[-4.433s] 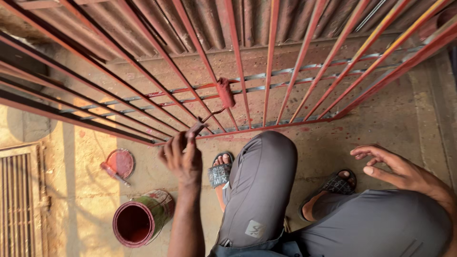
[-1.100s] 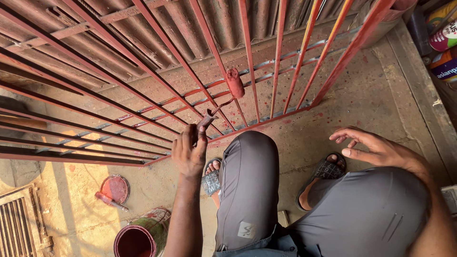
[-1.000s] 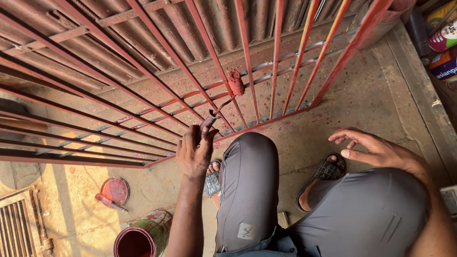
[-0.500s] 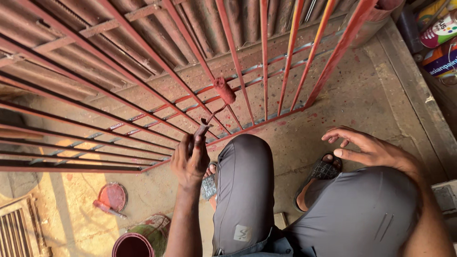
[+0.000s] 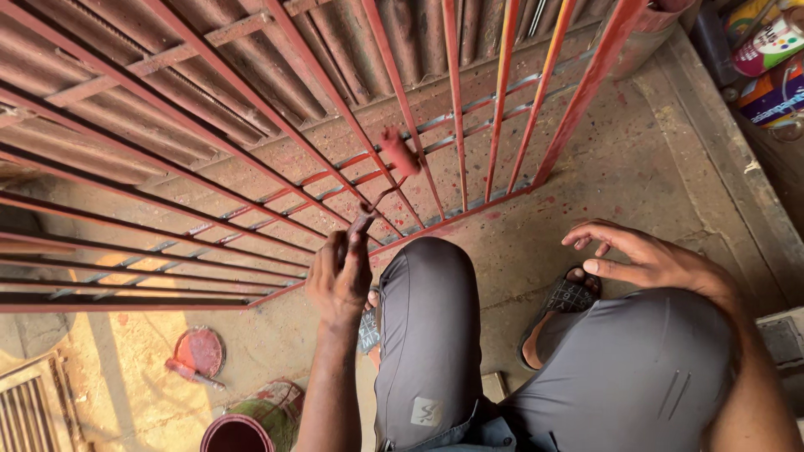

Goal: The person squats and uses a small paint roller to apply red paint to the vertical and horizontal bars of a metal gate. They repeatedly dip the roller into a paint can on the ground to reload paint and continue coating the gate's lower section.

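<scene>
Down at the far left, a lid (image 5: pixel 199 351) smeared red lies on the concrete floor (image 5: pixel 670 167) with a stick-like tool across it, and just right of it a paint tin (image 5: pixel 243 427) full of dark red paint stands at the bottom edge. Next comes the left hand (image 5: pixel 337 280), wrapped tightly round the handle of a small paint roller (image 5: pixel 399 151); its red sleeve sits against one upright of the metal gate (image 5: pixel 452 100). By the look of it, the step in hand is rolling red paint onto the bars near the bottom rail. The gate looks unevenly covered: most bars are red, some cross strips low down show grey, and one bar toward the right shows yellow. A judgement only: the next move calls for steady strokes along each narrow bar, keeping the sleeve centred, and a reload from the tin when it runs dry. Further right, the person's knees in grey trousers fill the foreground, and the right hand (image 5: pixel 645 259) hovers above the right knee, fingers spread, holding nothing. Coloured cans (image 5: pixel 766 46) sit at the upper right.
</scene>
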